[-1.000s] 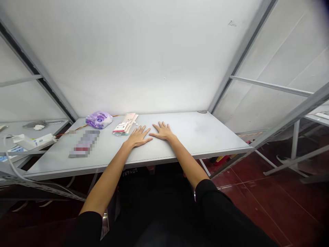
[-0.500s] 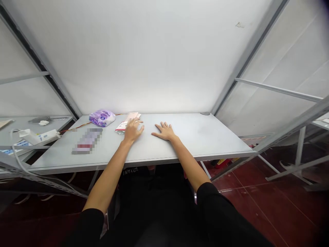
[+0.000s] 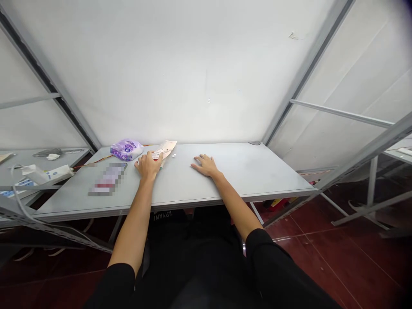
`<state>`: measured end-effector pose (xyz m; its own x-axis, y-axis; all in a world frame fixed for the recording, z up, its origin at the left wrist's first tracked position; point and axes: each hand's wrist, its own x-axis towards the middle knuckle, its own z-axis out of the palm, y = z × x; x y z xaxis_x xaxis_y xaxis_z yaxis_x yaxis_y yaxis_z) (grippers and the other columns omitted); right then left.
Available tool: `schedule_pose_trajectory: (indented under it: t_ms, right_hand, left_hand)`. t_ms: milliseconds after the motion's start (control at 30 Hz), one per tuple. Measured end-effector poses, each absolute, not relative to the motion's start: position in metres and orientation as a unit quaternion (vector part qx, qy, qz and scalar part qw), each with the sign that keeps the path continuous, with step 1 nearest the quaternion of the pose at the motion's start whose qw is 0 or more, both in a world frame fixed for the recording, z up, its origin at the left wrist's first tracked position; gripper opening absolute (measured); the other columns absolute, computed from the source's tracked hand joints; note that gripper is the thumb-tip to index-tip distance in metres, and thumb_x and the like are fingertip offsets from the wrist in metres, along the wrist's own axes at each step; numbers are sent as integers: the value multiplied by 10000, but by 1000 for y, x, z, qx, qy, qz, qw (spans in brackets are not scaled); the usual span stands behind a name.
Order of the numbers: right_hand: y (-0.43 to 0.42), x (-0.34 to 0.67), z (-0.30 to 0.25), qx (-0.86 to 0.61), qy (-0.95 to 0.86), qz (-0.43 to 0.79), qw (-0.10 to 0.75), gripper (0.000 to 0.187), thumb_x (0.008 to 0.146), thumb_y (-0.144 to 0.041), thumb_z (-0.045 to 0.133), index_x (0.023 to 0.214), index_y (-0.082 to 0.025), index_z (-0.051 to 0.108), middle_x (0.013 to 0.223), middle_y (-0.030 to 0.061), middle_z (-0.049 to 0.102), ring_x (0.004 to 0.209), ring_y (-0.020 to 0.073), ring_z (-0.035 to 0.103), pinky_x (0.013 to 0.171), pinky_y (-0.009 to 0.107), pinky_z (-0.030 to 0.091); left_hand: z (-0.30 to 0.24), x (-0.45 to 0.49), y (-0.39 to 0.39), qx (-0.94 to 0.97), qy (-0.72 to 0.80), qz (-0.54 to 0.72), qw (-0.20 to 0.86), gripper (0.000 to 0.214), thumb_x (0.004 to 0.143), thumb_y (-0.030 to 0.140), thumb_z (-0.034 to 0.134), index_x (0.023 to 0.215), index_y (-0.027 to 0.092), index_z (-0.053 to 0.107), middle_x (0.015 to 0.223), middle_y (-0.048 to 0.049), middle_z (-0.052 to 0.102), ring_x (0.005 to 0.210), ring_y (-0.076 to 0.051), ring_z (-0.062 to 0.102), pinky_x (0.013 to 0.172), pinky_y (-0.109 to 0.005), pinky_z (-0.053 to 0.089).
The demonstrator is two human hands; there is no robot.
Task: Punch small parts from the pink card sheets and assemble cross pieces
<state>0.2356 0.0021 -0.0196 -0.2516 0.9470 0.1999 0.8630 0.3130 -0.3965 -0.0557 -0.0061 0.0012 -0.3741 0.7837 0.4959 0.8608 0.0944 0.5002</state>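
My left hand [image 3: 148, 164] is closed on the near end of a flat pale packet [image 3: 165, 149] with red and green print, whose far end is tilted up off the grey table [image 3: 257, 169]. My right hand [image 3: 205, 165] lies flat and open on the tabletop near the middle, fingers spread, touching nothing else. A tiny white bit [image 3: 174, 155] sits on the table just right of the packet. A purple soft pack [image 3: 126, 149] rests at the back left, close to my left hand.
A blurred flat object [image 3: 107, 179] lies on the table's left part. A red-orange cable [image 3: 96, 161] runs along the back left. A white power strip [image 3: 48, 174] sits on the neighbouring shelf at left. Slanted metal frame posts [image 3: 305, 68] flank the table.
My left hand moved from flat beside my right hand leftward to the packet, closed on it and raised its far end. The right hand stayed flat.
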Motion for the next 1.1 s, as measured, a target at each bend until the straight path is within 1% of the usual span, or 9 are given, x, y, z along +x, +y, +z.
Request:
schedule_pose_trajectory:
  t_ms: [100, 200, 300, 433, 600, 800, 900, 1000, 1100]
  right_hand:
    - [3, 234, -18, -557, -764, 122, 302, 477, 989, -504, 567, 1368, -224, 644, 1492, 129, 577, 1417, 273, 498, 1220, 469, 317]
    - [6, 230, -16, -535, -702, 221, 415, 402, 1010, -459, 510, 1269, -202, 678, 1174, 100, 760, 1083, 205, 716, 1028, 349, 508]
    - [11, 230, -14, -515, -623, 330, 488, 369, 950, -512, 572, 982, -183, 735, 845, 57, 784, 758, 188, 746, 868, 318, 563]
    - [17, 235, -18, -517, -585, 352, 516, 273, 788, -447, 742, 702, -194, 686, 725, 38, 755, 661, 186, 719, 766, 299, 569]
    - [25, 238, -25, -522, -560, 367, 528, 216, 799, -395, 713, 729, -192, 700, 735, 39, 762, 648, 166, 700, 762, 293, 573]
    - [31, 247, -26, -534, -501, 343, 588, 216, 855, -293, 635, 1015, -184, 731, 736, 4, 759, 628, 134, 690, 802, 282, 570]
    - [33, 256, -24, -539, -487, 325, 605, 206, 877, -313, 612, 975, -179, 733, 777, 23, 765, 639, 129, 680, 791, 274, 563]
    - [31, 261, -23, -554, -528, 311, 563, 210, 892, -325, 595, 933, -182, 743, 774, 27, 759, 645, 141, 662, 778, 283, 552]
    - [26, 262, -22, -584, -619, 220, 477, 208, 898, -276, 579, 918, -190, 767, 747, 28, 730, 717, 172, 652, 826, 305, 521]
  left_hand:
    - [9, -42, -15, -591, -716, -368, 49, 492, 937, 597, 509, 1203, 222, 684, 1139, -180, 723, 1158, -390, 611, 1020, -564, 373]
    - [12, -24, -23, -656, -670, -344, 39, 434, 976, 545, 465, 1207, 243, 673, 1135, -127, 738, 1138, -328, 633, 1038, -502, 359]
    - [11, -9, -28, -723, -610, -323, 33, 426, 983, 537, 462, 1220, 248, 666, 1135, -96, 746, 1130, -302, 641, 1044, -471, 352]
    - [4, -3, -26, -779, -556, -289, 10, 457, 969, 551, 486, 1267, 247, 654, 1181, -92, 737, 1154, -307, 634, 1038, -461, 371]
    - [1, -6, -23, -826, -514, -233, -17, 638, 887, 642, 587, 1405, 270, 594, 1373, -87, 666, 1273, -335, 571, 1053, -456, 396]
    - [8, -13, -23, -767, -573, -288, 12, 531, 909, 595, 568, 1312, 264, 668, 1282, -83, 709, 1215, -326, 599, 1043, -446, 405]
    - [10, -18, -22, -713, -627, -312, 34, 560, 897, 616, 581, 1311, 249, 672, 1273, -114, 703, 1212, -356, 589, 1021, -469, 407]
    - [12, -23, -22, -663, -673, -325, 36, 581, 900, 614, 580, 1336, 237, 655, 1257, -148, 696, 1192, -382, 584, 988, -490, 416]
    - [14, -25, -22, -639, -692, -335, 30, 590, 904, 629, 564, 1343, 244, 646, 1244, -158, 695, 1174, -391, 584, 973, -499, 418]
